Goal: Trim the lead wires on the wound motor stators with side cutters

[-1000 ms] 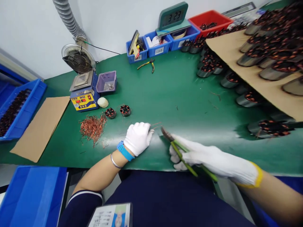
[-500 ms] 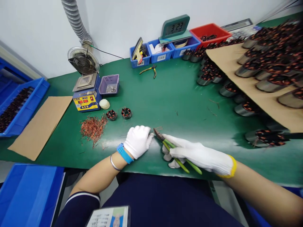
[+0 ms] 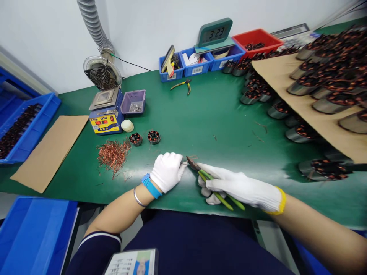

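Observation:
My left hand [image 3: 168, 172], in a white glove, is closed with its thumb toward the right; whatever its fingers hold is hidden. In my right hand [image 3: 229, 185], also gloved, is a pair of green-handled cutting pliers [image 3: 205, 175], with fingers wrapped about the handles. The dark jaws point up and left, close to the left fingertips; thin wire bits [image 3: 194, 157] show beside the jaw tips. Beyond my left hand stand two small copper-wound motor stators [image 3: 154, 137]. A pile of copper wire clippings [image 3: 113, 156] lies to their lower left.
At left are a blue and yellow soldering station [image 3: 105, 121], a purple tray [image 3: 133, 102] and cardboard [image 3: 51, 149]. Yellow-handled pliers [image 3: 181, 85] lie near blue bins [image 3: 197, 68] and a clock [image 3: 215, 32]. Many metal-cased stators [image 3: 334, 103] crowd the right, some on a cardboard sheet [image 3: 269, 70].
The pliers' handles have drawn a little closer together in my right hand. Both hands stay in nearly the same place; the view has shifted slightly.

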A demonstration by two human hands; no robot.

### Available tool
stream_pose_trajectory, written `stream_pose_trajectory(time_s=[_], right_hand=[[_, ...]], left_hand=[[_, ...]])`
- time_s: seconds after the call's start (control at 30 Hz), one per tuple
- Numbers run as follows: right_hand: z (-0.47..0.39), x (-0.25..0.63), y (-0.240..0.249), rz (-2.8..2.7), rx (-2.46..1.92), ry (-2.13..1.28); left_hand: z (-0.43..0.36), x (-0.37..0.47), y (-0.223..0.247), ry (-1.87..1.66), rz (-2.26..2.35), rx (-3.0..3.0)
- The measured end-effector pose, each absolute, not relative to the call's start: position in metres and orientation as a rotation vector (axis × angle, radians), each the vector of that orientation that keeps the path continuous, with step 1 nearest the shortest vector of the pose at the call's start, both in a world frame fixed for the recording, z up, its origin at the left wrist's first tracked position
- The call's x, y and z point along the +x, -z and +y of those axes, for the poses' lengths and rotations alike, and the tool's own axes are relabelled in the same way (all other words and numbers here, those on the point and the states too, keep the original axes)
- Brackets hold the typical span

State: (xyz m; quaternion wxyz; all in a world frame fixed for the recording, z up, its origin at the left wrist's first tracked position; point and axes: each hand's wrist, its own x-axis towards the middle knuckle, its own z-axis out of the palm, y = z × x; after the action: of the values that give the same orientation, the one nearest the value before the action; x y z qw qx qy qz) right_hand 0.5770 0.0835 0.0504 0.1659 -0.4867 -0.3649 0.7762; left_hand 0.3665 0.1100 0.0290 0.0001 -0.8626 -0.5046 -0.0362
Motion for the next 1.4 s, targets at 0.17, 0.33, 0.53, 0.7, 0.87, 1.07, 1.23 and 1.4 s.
stream_pose_trajectory(time_s=[0.17, 0.33, 0.53, 0.7, 0.87, 1.07, 1.23, 1.4], right_hand=[[0.083, 0.578, -0.042, -1.163, -1.342, -2.171], [0.086, 0.574, -0.048, -1.274, -1.442, -2.126], [0.090, 0.573, -0.054, -1.234, -1.505, -2.116], [0.085, 0.587, -0.040, -0.957, -1.234, -2.176], [0.076, 0.602, -0.027, -0.687, -1.317, -2.057], [0.076, 0.600, -0.019, -0.602, -1.343, -2.026], [0.076, 0.595, -0.026, -0.578, -1.345, -2.002], [0.071, 0.598, -0.027, -0.633, -1.321, -1.979]], left_hand=[[0.111, 0.367, -0.029, 0.098, -1.595, -2.712], [0.109, 0.365, -0.024, 0.301, -1.590, -2.716], [0.112, 0.344, -0.043, 0.554, -1.592, -2.839], [0.113, 0.336, -0.058, 0.271, -1.660, -3.057], [0.118, 0.333, -0.060, 0.559, -2.119, -2.504], [0.131, 0.295, -0.071, 1.031, -1.416, -2.955], [0.118, 0.310, -0.068, 0.139, -1.252, -3.174], [0.112, 0.332, -0.061, 0.203, -1.532, -2.778]])
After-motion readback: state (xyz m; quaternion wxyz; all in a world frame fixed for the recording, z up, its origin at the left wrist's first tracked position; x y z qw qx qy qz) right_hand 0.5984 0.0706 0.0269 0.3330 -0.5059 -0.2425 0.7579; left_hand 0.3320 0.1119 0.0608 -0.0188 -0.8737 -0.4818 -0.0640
